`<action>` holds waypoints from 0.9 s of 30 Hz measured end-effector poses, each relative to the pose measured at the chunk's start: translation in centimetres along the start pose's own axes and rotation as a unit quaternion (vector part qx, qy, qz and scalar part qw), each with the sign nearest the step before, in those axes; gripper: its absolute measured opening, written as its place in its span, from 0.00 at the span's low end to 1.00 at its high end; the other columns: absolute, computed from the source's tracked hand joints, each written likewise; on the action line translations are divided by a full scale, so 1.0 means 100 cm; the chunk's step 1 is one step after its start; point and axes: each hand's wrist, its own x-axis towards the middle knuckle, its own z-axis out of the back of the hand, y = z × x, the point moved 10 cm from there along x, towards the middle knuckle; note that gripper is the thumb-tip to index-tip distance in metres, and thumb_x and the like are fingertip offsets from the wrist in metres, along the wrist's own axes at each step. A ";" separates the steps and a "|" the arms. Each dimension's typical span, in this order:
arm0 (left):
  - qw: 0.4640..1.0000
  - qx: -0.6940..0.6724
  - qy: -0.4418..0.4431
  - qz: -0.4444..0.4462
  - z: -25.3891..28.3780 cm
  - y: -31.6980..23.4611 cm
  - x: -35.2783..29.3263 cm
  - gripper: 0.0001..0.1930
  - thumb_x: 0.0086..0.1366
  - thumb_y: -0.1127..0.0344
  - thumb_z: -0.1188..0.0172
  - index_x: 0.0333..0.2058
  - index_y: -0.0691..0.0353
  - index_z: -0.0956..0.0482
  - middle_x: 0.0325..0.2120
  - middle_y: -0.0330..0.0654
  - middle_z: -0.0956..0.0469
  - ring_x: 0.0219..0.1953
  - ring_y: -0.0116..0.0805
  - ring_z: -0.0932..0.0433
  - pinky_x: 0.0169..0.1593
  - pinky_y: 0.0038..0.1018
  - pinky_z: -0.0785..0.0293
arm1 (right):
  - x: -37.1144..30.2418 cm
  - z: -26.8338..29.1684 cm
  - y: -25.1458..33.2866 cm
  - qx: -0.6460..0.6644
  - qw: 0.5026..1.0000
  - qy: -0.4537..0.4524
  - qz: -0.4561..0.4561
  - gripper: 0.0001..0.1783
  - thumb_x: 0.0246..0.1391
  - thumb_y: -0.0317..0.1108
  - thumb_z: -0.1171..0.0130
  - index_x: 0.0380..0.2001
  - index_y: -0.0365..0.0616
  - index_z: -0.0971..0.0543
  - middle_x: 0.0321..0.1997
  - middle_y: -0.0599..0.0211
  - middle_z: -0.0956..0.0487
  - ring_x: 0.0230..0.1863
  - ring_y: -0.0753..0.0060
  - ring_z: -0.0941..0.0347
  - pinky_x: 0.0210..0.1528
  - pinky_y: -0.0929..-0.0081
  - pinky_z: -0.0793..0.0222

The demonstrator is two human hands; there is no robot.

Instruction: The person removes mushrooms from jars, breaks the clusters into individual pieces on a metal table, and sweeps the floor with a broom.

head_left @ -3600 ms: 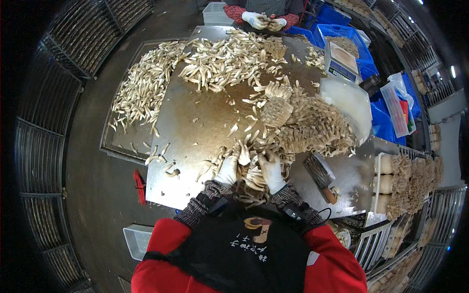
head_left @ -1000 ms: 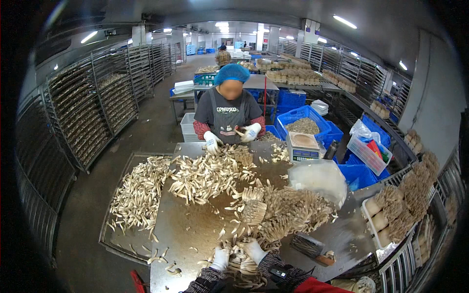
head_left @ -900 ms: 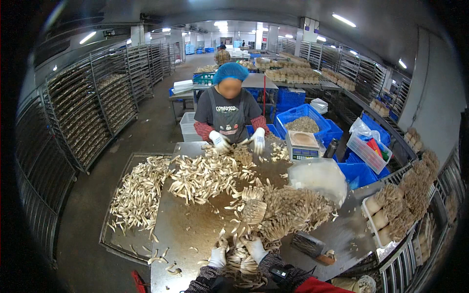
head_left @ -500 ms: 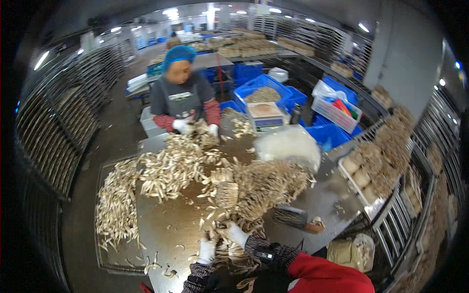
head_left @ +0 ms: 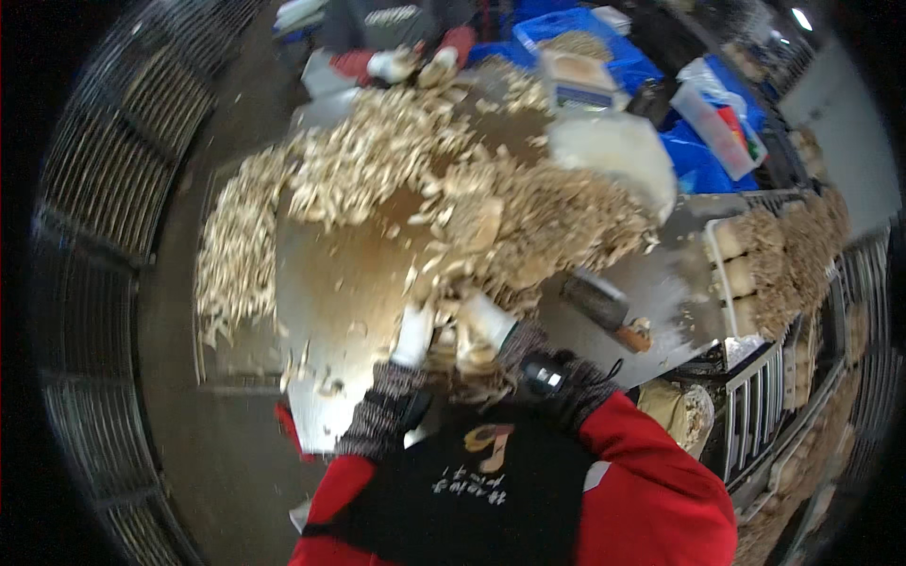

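At the near end of a large mushroom heap (head_left: 557, 222) on the metal table, both my hands work in white gloves. My left hand (head_left: 413, 335) is closed on mushrooms, its fingertips blurred among the stems. Close beside it, my right hand (head_left: 487, 321) bends around a bunch of mushrooms, its fingers partly hidden by them. Between my wrists and against my apron lie more mushroom clumps (head_left: 469, 357). A broad cleaver (head_left: 595, 298) with a wooden handle rests on the table to the right of my right hand.
Across the table a person's gloved hands (head_left: 415, 66) hold mushrooms behind a pale loose pile (head_left: 373, 156). More mushrooms (head_left: 236, 259) lie at the left. A scale (head_left: 580, 83), a clear plastic bag (head_left: 613, 156) and blue crates (head_left: 703, 156) stand far right; a tray of clumps (head_left: 727, 283) is nearer.
The view has tipped downward, so the table appears higher and my apron and red sleeves show. Both hands stay at the near end of the heap, among the mushrooms.
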 end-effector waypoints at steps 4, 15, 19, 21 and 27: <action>0.994 -0.088 -0.031 0.064 0.022 0.009 -0.009 0.14 0.67 0.62 0.45 0.44 0.66 0.22 0.32 0.40 0.20 0.32 0.25 0.25 0.35 0.21 0.28 | 0.024 0.015 0.016 -0.083 0.993 -0.069 -0.040 0.23 0.54 0.30 0.39 0.51 0.31 0.29 0.46 0.56 0.22 0.40 0.69 0.26 0.40 0.75 0.26; 0.960 0.265 -0.013 0.087 0.001 0.024 -0.056 0.32 0.59 0.48 0.36 0.51 0.71 0.26 0.37 0.49 0.19 0.36 0.34 0.21 0.43 0.25 0.24 | 0.000 0.050 0.040 -0.179 0.947 -0.159 0.212 0.27 0.57 0.28 0.45 0.60 0.36 0.33 0.47 0.55 0.23 0.47 0.62 0.27 0.53 0.70 0.33; 0.903 0.426 0.053 -0.009 -0.033 0.037 -0.064 0.40 0.59 0.40 0.44 0.60 0.68 0.37 0.52 0.59 0.28 0.54 0.52 0.27 0.57 0.37 0.31 | -0.037 0.131 -0.037 -0.412 0.851 -0.301 0.129 0.18 0.61 0.36 0.49 0.48 0.33 0.28 0.45 0.51 0.23 0.46 0.57 0.25 0.50 0.69 0.30; 0.914 0.393 0.087 0.049 -0.039 0.050 -0.063 0.41 0.59 0.41 0.44 0.61 0.69 0.40 0.56 0.60 0.32 0.57 0.56 0.31 0.58 0.37 0.33 | -0.055 0.113 -0.079 -0.298 0.927 -0.227 0.004 0.28 0.62 0.46 0.48 0.53 0.31 0.31 0.51 0.43 0.25 0.54 0.55 0.29 0.55 0.67 0.33; 0.978 0.187 0.056 0.081 -0.047 0.079 -0.061 0.29 0.65 0.54 0.45 0.59 0.68 0.36 0.50 0.59 0.26 0.53 0.50 0.26 0.56 0.36 0.31 | -0.046 0.049 -0.058 -0.138 0.982 -0.051 0.118 0.25 0.60 0.39 0.44 0.55 0.31 0.31 0.55 0.50 0.27 0.58 0.62 0.33 0.60 0.70 0.38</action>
